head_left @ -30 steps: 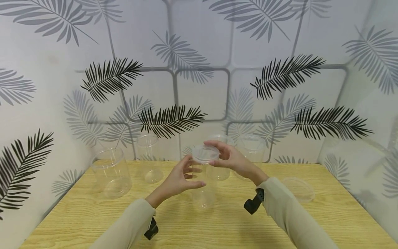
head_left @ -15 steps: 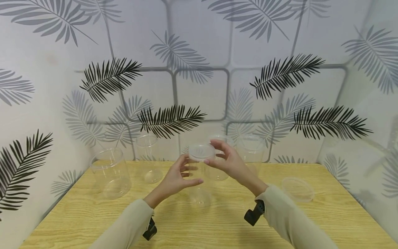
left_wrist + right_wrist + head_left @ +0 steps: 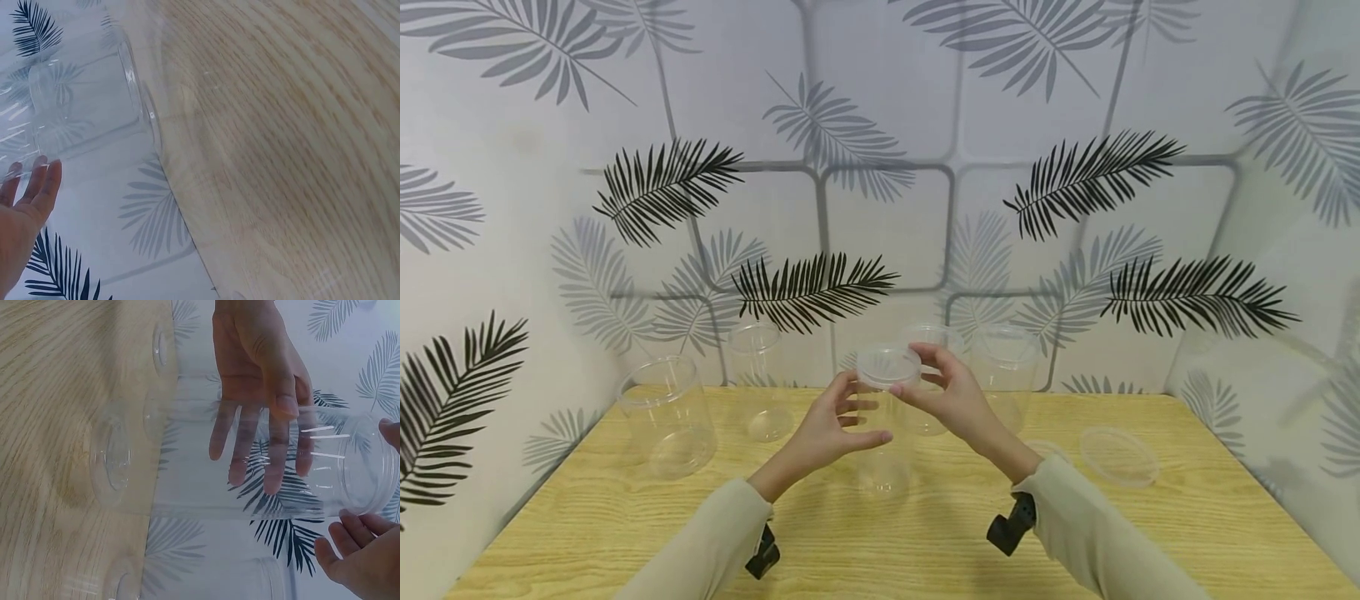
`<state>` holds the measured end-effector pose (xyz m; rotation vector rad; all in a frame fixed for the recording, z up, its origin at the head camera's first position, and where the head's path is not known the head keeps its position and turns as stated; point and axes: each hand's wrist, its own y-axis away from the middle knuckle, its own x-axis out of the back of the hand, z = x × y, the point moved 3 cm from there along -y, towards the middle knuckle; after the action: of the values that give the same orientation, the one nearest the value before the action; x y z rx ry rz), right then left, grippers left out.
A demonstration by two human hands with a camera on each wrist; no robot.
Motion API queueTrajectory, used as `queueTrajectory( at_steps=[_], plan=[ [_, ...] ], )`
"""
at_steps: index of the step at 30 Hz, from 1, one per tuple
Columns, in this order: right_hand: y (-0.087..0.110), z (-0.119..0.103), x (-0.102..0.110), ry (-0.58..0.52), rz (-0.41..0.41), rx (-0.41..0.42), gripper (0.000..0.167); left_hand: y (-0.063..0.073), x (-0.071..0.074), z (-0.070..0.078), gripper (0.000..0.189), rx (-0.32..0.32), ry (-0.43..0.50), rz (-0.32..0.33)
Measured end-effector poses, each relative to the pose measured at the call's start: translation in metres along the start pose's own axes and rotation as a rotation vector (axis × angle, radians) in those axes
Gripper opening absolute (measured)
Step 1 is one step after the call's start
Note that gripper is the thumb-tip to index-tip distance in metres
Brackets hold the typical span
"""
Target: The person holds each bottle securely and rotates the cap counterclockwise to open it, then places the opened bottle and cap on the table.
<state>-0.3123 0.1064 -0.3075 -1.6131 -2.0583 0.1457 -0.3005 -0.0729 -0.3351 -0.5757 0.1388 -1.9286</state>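
Observation:
A tall clear plastic jar (image 3: 883, 471) stands upright in front of me on the table, a clear lid (image 3: 887, 365) over its mouth. Around its body my left hand (image 3: 816, 437) holds on from the left, and the right wrist view shows its fingers through the clear wall with the thumb (image 3: 284, 403) in front. My right hand (image 3: 955, 396) grips the lid's rim from the right, thumb in front and fingers farther back. Part of my left hand (image 3: 28, 206) also shows in the left wrist view, fingertips against clear plastic.
An open wide jar (image 3: 673, 417) and a slimmer jar (image 3: 760, 379) stand to the left. Two more clear jars are behind my right hand, one farther right (image 3: 1007, 354). A loose lid (image 3: 1120, 457) lies at right on the wooden table (image 3: 955, 533), near a patterned wall (image 3: 880, 233).
The jar, its lid and both hands have shifted slightly left. Over the last half second the lid has risen a little, and another lid's edge shows by my right sleeve.

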Motion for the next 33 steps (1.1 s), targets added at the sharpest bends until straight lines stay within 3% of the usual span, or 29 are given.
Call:
queueTrajectory(
  at_steps=[10,17,21,24,33],
  plan=[
    [-0.01,0.009,0.015,-0.236,-0.37,0.027,0.062,-0.006,0.002,-0.024,0.076,-0.041,0.032,-0.062],
    [-0.015,0.009,0.017,-0.299,-0.458,0.03,0.069,0.002,0.0,0.002,0.076,-0.026,0.049,-0.086],
    [-0.013,0.008,0.016,-0.293,-0.449,0.018,0.069,0.002,0.001,0.001,0.076,-0.021,0.045,-0.08],
    [-0.01,0.006,0.015,-0.278,-0.399,0.002,0.069,0.002,0.003,0.0,0.076,-0.018,0.038,-0.075],
    [0.001,-0.001,0.001,-0.107,-0.119,-0.007,0.066,0.002,0.006,-0.001,0.076,-0.021,0.03,-0.056]
  ],
)
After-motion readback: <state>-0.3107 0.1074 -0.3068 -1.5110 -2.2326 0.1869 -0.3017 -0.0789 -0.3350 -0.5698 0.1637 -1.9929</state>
